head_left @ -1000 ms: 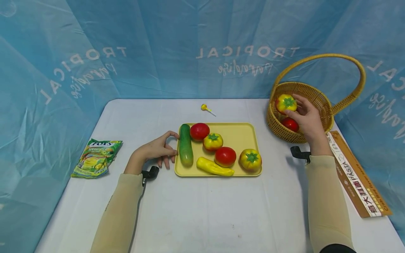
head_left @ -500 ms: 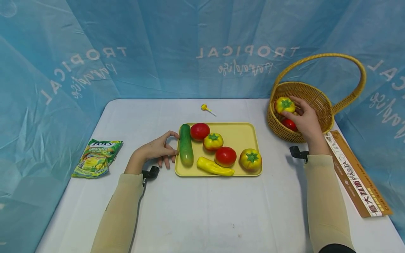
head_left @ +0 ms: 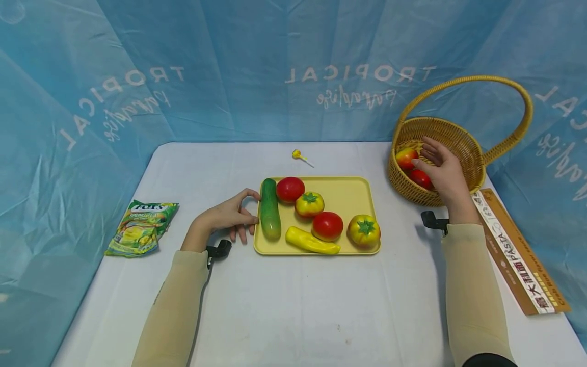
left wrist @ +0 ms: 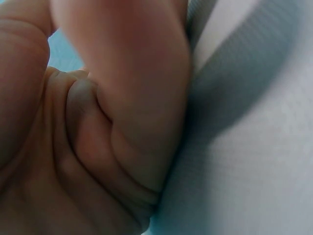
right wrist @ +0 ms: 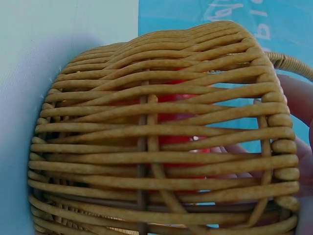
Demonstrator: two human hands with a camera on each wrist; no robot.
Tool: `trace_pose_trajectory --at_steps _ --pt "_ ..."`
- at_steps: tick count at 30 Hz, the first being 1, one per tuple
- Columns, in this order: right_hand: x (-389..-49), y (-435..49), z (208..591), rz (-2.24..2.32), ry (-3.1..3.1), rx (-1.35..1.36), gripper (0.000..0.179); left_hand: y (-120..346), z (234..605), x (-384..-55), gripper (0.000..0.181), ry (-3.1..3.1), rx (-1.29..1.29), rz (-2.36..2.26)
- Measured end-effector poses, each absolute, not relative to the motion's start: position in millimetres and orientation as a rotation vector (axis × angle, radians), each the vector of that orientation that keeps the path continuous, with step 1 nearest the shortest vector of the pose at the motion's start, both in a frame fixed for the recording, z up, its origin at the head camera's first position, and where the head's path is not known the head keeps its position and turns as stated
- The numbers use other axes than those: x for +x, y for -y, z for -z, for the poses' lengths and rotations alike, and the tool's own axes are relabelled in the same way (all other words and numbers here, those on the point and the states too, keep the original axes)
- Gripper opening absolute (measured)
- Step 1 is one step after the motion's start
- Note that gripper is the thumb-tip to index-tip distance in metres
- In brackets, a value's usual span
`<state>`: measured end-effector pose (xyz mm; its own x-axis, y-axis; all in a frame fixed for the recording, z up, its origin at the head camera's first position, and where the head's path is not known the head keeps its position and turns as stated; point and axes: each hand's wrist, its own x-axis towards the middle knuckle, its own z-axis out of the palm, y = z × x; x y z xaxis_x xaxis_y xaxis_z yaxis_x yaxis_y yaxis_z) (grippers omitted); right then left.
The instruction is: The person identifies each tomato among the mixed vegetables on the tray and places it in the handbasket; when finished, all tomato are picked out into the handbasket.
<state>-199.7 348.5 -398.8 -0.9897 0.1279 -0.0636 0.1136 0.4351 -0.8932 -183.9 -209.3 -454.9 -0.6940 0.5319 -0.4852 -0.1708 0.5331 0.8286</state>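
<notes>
Gently handle red-yellow fruit (head_left: 405, 158), lying in wicker basket (head_left: 469, 150) just beside right hand (head_left: 443, 171): presumably light, stiff, slippery. Grasp around widest girth. Note right-hand fingers loosely spread, thumb contact unclear; left hand (head_left: 224, 215) relaxed, fingers apart at tray (head_left: 350, 196) rim.

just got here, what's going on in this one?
A person has their right hand in the mouth of a wicker basket, fingers spread beside a red-and-yellow fruit; it grips nothing, though contact is hard to tell. A red fruit lies next to it. The left hand rests at the left edge of the yellow tray, next to the cucumber. Also on the tray: a yellow pepper and four round pieces.
</notes>
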Motion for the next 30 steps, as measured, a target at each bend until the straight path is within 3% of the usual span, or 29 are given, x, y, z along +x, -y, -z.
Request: trace_pose_trajectory --at_steps 18,30 --pt "-180 -337 369 -1.688 2.531 -0.037 0.064 210 458 -186 0.062 -2.030 0.295 -1.196" --pt "-170 -318 367 -2.048 2.612 0.907 0.063 210 456 -186 0.061 -2.029 0.303 -1.201"
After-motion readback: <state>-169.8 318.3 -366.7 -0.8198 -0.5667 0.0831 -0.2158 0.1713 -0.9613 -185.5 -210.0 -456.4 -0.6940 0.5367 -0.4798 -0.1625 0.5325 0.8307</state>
